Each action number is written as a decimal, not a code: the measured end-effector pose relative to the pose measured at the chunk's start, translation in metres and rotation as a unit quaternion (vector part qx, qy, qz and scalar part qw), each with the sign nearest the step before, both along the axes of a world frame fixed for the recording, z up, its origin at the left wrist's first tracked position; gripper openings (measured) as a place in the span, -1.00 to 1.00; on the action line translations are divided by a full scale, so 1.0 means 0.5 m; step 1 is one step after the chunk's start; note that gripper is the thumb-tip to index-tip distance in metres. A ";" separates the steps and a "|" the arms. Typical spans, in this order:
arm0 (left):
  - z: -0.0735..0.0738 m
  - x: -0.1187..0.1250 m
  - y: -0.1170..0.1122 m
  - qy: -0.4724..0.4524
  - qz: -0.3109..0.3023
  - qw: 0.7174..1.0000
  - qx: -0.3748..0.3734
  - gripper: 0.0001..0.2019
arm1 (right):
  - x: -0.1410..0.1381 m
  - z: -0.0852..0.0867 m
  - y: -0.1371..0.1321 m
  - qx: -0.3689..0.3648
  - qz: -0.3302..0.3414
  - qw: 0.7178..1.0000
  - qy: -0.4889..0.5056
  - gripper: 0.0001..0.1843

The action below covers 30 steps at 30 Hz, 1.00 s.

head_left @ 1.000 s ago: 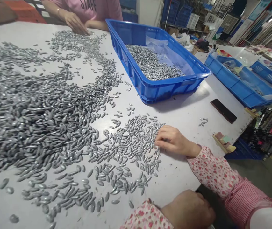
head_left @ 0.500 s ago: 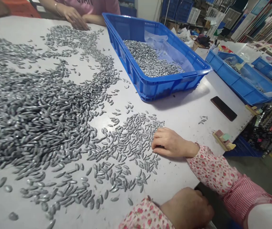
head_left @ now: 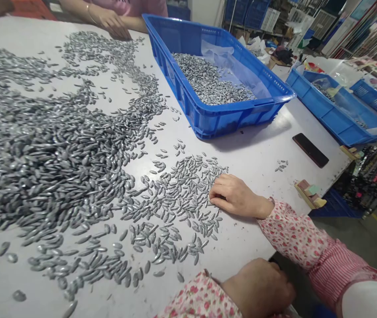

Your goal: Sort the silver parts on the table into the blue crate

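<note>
Small glossy grey seed-shaped pieces (head_left: 188,190) lie spread across the white table (head_left: 241,238). My right hand (head_left: 233,194) rests at the right edge of this spread. Its fingers are curled together, fingertips down among the pieces, with the thumb close below them; anything pinched there is hidden. Lower down, at the table's near edge, my left hand (head_left: 259,287) is bent over in a loose fist, back of the hand up. Its fingertips and whatever they may hold are out of sight. Farther left the same pieces form a thick heap (head_left: 49,154).
Past my right hand stands a large blue crate (head_left: 248,110) partly filled with grey pieces and clear plastic. A dark phone (head_left: 310,150), a small wooden block (head_left: 309,194) and another blue bin (head_left: 327,110) are to the right. Across the table are a co-worker's hands (head_left: 114,24).
My right hand has shifted slightly up and left, its fingers a little more bunched. My left hand stays by the edge. The co-worker's hand has moved slightly right.
</note>
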<state>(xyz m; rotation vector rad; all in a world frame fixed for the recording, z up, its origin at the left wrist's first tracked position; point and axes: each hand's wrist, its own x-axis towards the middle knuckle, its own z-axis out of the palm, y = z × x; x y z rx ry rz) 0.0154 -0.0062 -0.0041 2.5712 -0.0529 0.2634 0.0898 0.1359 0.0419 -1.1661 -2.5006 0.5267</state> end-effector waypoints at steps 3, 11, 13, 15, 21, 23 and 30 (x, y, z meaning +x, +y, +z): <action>-0.004 -0.001 -0.002 -0.011 0.008 1.000 0.006 -0.89 | 0.007 0.001 0.004 0.021 -0.019 0.999 0.036 -0.81; 0.003 -0.009 0.002 -0.046 0.027 0.998 0.024 -0.86 | -0.015 0.018 -0.023 -0.026 0.215 0.975 0.056 -0.80; 0.009 -0.010 0.006 -0.047 0.030 0.998 0.027 -0.86 | -0.036 0.016 -0.043 -0.025 0.276 0.961 0.024 -0.78; 0.014 -0.011 0.009 -0.065 0.030 0.997 0.029 -0.86 | -0.054 0.013 -0.062 -0.001 0.291 0.957 -0.009 -0.77; 0.013 -0.006 0.006 -0.034 0.016 0.999 0.001 -0.88 | -0.053 0.013 -0.063 0.041 0.196 0.977 -0.075 -0.79; 0.013 -0.004 0.006 -0.019 0.015 1.000 0.001 -0.89 | -0.051 0.015 -0.059 0.026 0.181 0.981 -0.056 -0.81; 0.013 -0.005 0.011 -0.062 0.003 0.998 0.007 -0.85 | -0.078 0.005 -0.080 0.030 0.198 0.978 -0.061 -0.82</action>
